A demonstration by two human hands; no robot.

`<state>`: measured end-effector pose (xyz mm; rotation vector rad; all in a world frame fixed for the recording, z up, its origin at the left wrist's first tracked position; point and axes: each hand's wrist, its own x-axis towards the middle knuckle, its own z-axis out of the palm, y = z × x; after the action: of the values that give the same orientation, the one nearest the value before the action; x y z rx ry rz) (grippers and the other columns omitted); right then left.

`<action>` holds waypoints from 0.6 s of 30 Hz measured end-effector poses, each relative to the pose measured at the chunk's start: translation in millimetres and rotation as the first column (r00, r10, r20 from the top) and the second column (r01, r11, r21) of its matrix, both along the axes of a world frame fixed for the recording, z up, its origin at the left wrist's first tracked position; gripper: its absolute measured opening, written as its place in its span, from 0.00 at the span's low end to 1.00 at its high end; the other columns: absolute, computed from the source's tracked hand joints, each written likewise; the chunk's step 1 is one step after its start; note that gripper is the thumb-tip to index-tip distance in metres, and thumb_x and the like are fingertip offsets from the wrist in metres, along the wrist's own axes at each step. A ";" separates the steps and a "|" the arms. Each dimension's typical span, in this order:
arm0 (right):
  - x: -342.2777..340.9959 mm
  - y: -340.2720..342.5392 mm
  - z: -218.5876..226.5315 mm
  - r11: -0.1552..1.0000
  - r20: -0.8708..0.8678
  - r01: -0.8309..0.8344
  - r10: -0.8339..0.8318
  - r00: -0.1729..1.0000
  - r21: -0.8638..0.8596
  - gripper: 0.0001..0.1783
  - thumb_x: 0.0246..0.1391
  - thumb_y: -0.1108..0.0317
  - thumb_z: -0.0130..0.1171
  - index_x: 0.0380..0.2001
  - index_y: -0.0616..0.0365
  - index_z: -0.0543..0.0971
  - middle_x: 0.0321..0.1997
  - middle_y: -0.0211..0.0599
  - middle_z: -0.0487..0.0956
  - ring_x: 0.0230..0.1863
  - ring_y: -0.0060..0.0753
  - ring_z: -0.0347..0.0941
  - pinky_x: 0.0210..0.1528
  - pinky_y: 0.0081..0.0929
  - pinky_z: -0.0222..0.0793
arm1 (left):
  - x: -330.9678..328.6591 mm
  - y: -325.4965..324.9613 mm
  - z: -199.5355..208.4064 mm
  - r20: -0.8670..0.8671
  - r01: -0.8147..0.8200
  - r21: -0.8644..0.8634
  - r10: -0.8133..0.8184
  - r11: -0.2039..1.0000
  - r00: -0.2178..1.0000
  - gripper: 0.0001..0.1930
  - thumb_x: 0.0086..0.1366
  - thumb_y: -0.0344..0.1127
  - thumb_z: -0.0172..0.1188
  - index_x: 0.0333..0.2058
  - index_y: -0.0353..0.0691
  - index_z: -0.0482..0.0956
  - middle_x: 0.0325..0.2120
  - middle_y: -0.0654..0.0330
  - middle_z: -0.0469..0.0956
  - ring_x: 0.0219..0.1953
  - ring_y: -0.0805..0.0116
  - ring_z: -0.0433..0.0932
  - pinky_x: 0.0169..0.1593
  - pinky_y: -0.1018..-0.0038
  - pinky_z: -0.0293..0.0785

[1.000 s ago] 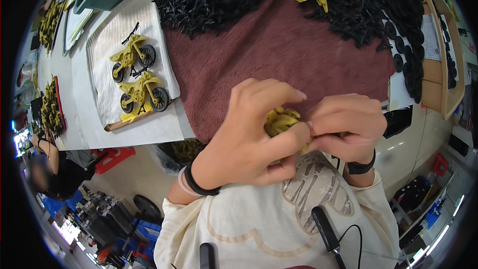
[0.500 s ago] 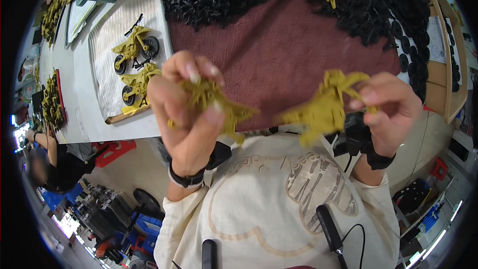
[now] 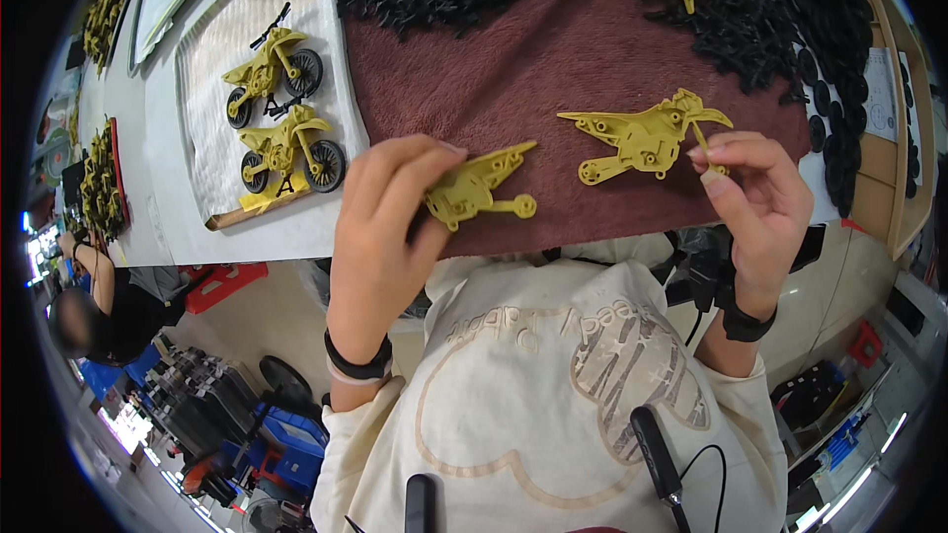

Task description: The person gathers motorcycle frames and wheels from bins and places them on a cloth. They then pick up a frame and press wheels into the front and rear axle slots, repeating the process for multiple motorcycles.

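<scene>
On the worktop (image 3: 153, 183), far left, two yellow toy motorbikes (image 3: 281, 150) rest on a white sheet (image 3: 202, 89); next, the left hand (image 3: 380, 205) has its fingers curled closed around one end of a yellow bike shell (image 3: 472, 191), over a maroon cloth (image 3: 484, 69); then a second yellow bike shell (image 3: 647, 141), its fork pinched between the right hand's (image 3: 763, 192) fingertips; farthest right, loose black wheels (image 3: 839, 163) beside a cardboard box (image 3: 874, 178)
</scene>
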<state>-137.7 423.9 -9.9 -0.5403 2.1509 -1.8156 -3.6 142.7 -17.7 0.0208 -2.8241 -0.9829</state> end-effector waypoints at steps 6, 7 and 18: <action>12.1 -19.7 -2.9 0.992 -0.091 -0.125 0.127 0.988 0.030 0.12 0.42 0.84 0.67 0.33 0.66 0.82 0.37 0.43 0.84 0.41 0.36 0.81 0.47 0.28 0.75 | -18.3 4.1 4.1 -0.049 -0.228 -0.064 0.225 0.972 0.973 0.22 0.59 0.21 0.58 0.53 0.37 0.73 0.50 0.51 0.71 0.54 0.52 0.70 0.60 0.65 0.64; 13.6 -25.7 -2.4 0.985 -0.130 -0.155 0.163 0.978 0.071 0.11 0.41 0.83 0.68 0.32 0.65 0.83 0.36 0.43 0.85 0.40 0.36 0.82 0.45 0.28 0.76 | -21.3 6.0 6.4 -0.047 -0.202 -0.049 0.199 0.978 0.979 0.20 0.63 0.26 0.57 0.55 0.37 0.71 0.50 0.50 0.69 0.54 0.51 0.68 0.61 0.65 0.62; 31.4 -84.0 -10.9 0.908 -0.406 -0.260 0.384 0.829 0.329 0.12 0.44 0.76 0.68 0.35 0.60 0.81 0.35 0.36 0.76 0.37 0.41 0.74 0.38 0.35 0.70 | -13.9 4.8 14.4 0.046 -0.063 -0.159 0.071 0.985 0.996 0.30 0.67 0.41 0.57 0.66 0.42 0.65 0.68 0.53 0.59 0.73 0.49 0.52 0.72 0.56 0.48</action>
<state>-106.2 339.9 -20.8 -1.2960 2.3482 -1.2808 -17.5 147.5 -3.3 0.1242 -2.9179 -0.7538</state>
